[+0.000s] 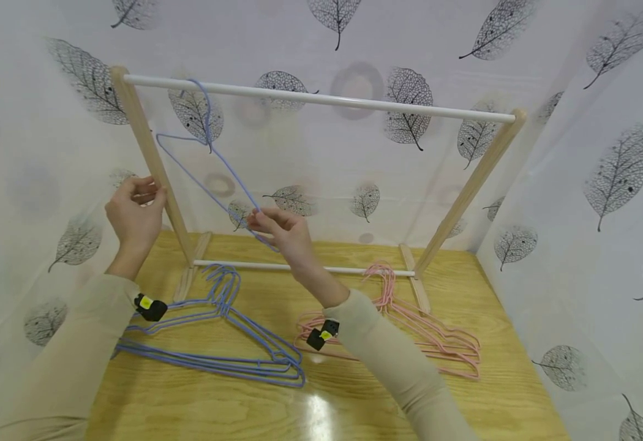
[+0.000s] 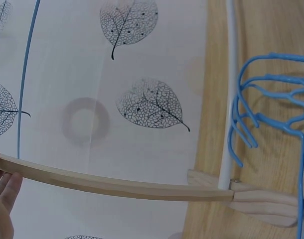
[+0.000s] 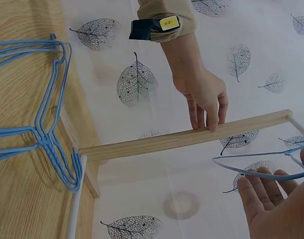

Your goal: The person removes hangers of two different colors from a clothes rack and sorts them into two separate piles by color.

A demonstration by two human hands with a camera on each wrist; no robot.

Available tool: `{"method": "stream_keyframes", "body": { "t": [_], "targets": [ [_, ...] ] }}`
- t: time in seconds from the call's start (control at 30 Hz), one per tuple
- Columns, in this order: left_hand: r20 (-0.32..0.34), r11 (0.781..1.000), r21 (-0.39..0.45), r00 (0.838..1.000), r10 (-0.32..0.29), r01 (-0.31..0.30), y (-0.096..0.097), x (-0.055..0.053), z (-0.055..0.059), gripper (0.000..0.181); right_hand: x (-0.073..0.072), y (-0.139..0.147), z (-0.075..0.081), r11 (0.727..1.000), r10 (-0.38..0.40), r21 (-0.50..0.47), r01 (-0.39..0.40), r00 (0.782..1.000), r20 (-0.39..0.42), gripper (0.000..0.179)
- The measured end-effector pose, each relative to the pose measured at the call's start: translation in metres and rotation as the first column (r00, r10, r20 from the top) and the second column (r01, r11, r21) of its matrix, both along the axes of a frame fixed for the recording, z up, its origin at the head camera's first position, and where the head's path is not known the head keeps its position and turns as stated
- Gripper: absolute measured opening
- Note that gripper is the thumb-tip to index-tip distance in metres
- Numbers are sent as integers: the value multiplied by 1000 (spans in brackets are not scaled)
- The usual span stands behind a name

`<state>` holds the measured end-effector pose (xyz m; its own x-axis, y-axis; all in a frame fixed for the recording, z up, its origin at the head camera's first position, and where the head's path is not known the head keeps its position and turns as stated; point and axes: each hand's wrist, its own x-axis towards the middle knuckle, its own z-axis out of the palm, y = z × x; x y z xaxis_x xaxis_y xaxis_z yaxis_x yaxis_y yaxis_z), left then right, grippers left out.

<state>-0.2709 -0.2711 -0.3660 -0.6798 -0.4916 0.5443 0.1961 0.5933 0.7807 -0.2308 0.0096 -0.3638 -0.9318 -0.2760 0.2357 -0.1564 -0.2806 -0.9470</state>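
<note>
A blue clothes hanger (image 1: 236,178) hangs by its hook over the white top rail (image 1: 321,100) of a wooden-sided rack, near the left end. Its body tilts down to the right, where my right hand (image 1: 285,236) pinches the lower corner between thumb and fingers. In the right wrist view, that hand's fingers (image 3: 264,191) lie beneath the hanger's wire. My left hand (image 1: 136,211) grips the rack's left wooden post (image 1: 141,128) partway up. The right wrist view shows the left fingertips (image 3: 212,119) against this post (image 3: 182,140).
Several blue hangers (image 1: 255,329) lie at the table's left, their hooks near the white lower rail (image 1: 261,266). Several pink hangers (image 1: 437,331) lie on the right, partly behind my right forearm. Leaf-patterned curtains (image 1: 575,184) surround the wooden table (image 1: 244,410).
</note>
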Motion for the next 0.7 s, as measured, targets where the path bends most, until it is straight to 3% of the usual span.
{"method": "stream_keyframes", "body": {
  "t": [0.23, 0.47, 0.7],
  "targets": [
    [-4, 1000, 4, 1000, 4, -4, 0, 0, 0, 27, 1, -5, -1, 1000, -24, 12, 25, 998, -64, 29],
    [4, 1000, 7, 1000, 3, -3, 1, -1, 1, 27, 3, -3, 5, 994, -96, 46, 102, 989, -116, 33],
    [10, 1000, 13, 1000, -1, 1, 1, -2, 1, 27, 2, 6, 12, 993, -99, 52, 108, 983, -157, 38]
  ]
}}
